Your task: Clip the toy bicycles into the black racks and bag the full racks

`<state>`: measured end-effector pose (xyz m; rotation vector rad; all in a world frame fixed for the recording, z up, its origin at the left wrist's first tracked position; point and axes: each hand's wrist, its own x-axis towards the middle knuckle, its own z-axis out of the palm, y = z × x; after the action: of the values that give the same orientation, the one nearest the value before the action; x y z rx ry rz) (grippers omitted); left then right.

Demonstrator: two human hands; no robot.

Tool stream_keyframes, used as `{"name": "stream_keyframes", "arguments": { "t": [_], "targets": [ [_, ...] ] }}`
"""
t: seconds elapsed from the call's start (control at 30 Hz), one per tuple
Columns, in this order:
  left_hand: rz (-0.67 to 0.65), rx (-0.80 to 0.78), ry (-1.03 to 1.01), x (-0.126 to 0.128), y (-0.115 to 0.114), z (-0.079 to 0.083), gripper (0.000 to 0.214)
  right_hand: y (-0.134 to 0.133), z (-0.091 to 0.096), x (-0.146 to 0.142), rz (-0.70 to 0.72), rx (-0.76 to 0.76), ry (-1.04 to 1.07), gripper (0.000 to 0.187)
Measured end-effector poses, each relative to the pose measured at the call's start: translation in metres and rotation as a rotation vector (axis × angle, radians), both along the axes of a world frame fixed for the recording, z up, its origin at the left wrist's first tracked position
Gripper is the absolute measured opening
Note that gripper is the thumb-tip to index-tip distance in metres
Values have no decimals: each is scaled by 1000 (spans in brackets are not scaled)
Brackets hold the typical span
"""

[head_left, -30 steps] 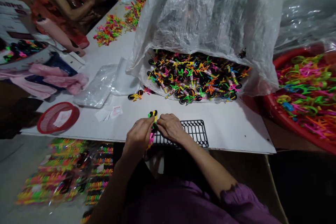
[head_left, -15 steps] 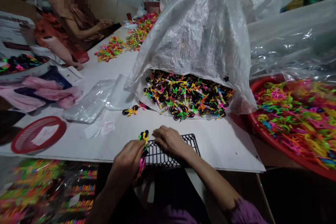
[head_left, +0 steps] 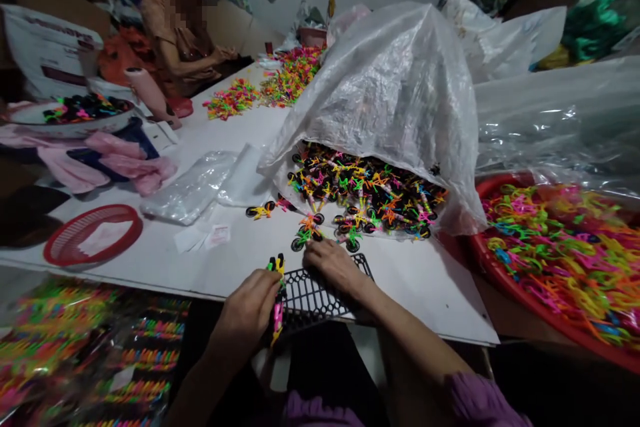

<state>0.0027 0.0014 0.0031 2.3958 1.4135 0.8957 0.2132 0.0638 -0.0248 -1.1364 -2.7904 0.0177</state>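
Observation:
A black plastic grid rack (head_left: 317,293) lies at the table's front edge, partly overhanging it. At its left end my left hand (head_left: 250,303) is closed around small toy bicycles (head_left: 278,313), yellow, green and pink with black wheels; the fingers hide part of them. My right hand (head_left: 335,267) reaches over the rack's far edge. Its curled fingertips are at a green toy bicycle (head_left: 303,239) and seem to grip it, though the contact is partly hidden. An orange toy bicycle (head_left: 311,221) lies just behind. More bicycles spill from a large translucent plastic bag (head_left: 385,87).
A red basin (head_left: 483,260) of colourful plastic parts stands at right. On the left are a red basket (head_left: 95,250), clear plastic bags (head_left: 190,187) and a wide bowl (head_left: 100,123). A co-worker (head_left: 175,40) sits at the far left near piles of parts (head_left: 295,73).
My right hand has moved from over the rack toward the heap. Orange and green toy bicycles now lie apart from it by my fingers. My left hand keeps its hold. The view has tilted up.

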Motion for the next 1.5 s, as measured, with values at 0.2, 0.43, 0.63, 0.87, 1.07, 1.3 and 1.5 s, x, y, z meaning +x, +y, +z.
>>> {"name": "stream_keyframes", "arguments": {
  "t": [0.2,0.43,0.63,0.87,1.07,1.3,1.5],
  "targets": [
    [-19,-1,12,8,-5,0,17,-3,-1,-14,-536,-104,70,23],
    [51,10,33,5,4,0,16,39,21,-16,-745,-259,469,34],
    [125,53,83,7,44,-2,15,40,24,6,-647,-377,861,24],
    [93,51,77,6,38,11,18,0,17,-10,-572,-608,1092,20],
    [13,92,97,0,-9,16,18,-52,-14,-43,-603,-647,905,11],
    [4,95,60,4,-22,-6,22,-68,-26,-62,-444,-460,760,19],
    [-106,54,-55,2,-18,2,23,-70,-15,-54,-366,-411,407,22]
  ]
}}
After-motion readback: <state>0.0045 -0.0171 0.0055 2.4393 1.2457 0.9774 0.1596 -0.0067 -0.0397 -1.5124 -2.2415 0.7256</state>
